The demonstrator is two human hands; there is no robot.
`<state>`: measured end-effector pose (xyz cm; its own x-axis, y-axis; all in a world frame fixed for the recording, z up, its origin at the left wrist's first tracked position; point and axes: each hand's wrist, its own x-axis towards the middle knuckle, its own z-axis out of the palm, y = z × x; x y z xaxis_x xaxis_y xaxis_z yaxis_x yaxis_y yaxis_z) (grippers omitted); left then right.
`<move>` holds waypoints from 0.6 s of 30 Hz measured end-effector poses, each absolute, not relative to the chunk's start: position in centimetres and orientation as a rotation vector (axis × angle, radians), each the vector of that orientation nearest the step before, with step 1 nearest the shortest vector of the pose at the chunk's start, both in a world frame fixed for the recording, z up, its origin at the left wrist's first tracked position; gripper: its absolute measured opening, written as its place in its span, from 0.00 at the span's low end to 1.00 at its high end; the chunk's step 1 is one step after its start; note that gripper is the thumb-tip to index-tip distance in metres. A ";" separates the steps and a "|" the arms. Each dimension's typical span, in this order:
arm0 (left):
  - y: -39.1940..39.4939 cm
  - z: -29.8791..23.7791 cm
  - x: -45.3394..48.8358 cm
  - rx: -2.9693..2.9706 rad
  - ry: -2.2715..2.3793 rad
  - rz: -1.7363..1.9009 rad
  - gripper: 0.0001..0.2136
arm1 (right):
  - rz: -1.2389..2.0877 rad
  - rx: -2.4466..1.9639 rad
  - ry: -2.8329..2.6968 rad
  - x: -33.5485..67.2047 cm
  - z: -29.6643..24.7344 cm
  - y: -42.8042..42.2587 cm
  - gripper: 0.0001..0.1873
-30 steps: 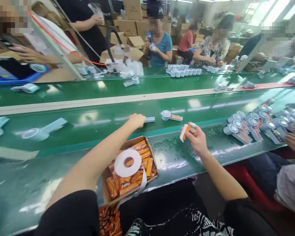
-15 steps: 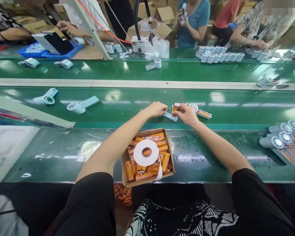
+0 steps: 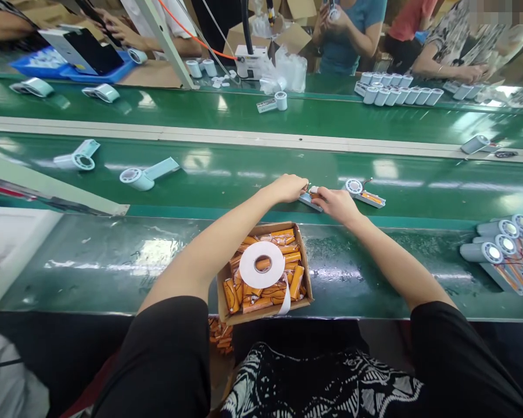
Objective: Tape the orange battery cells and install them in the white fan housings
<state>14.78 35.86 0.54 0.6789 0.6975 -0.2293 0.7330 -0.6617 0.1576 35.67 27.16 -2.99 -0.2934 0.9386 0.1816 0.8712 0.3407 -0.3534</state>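
Observation:
Both hands meet over a pale blue fan housing [image 3: 308, 201] lying on the green conveyor belt [image 3: 226, 174]. My left hand [image 3: 290, 187] is closed on the housing's near end. My right hand [image 3: 336, 204] is closed too, pressing a small orange battery onto the housing; the battery is mostly hidden under the fingers. Just right of them lies another housing [image 3: 364, 193] with an orange battery fitted. In front of me stands a cardboard box [image 3: 305, 273] full of orange batteries [image 3: 248, 302], with a white tape roll [image 3: 261, 264] on top.
Two more pale blue housings [image 3: 146, 176] [image 3: 76, 158] lie on the belt to the left. Several finished units [image 3: 492, 252] are stacked at the right. Across the far belt, other people handle white cylinders [image 3: 392, 96]. More batteries sit below the table edge [image 3: 220, 335].
My right hand has brought the orange battery from mid-air down onto the housing that my left hand holds. The camera has tilted down and moved left.

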 end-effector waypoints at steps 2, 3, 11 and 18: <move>35.7 0.6 15.2 2.646 1.168 -0.204 0.13 | 0.225 -1.665 -2.299 35.7 -2.7 27.0 0.10; 35.6 0.6 15.4 2.636 1.184 -0.203 0.13 | 0.233 -1.703 -2.304 35.7 -2.6 26.9 0.10; 34.6 1.9 17.4 2.534 1.347 -0.203 0.14 | 0.433 -1.816 -2.308 34.6 -0.8 26.7 0.13; 32.2 4.4 17.3 2.628 1.244 -0.081 0.18 | 0.600 -1.821 -2.094 33.2 0.8 26.9 0.09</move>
<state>17.26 32.17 4.36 0.6377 0.7558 -0.1485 0.7687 -0.6123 0.1848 33.16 26.87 0.82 -0.1506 0.9876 -0.0453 0.8616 0.1086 -0.4958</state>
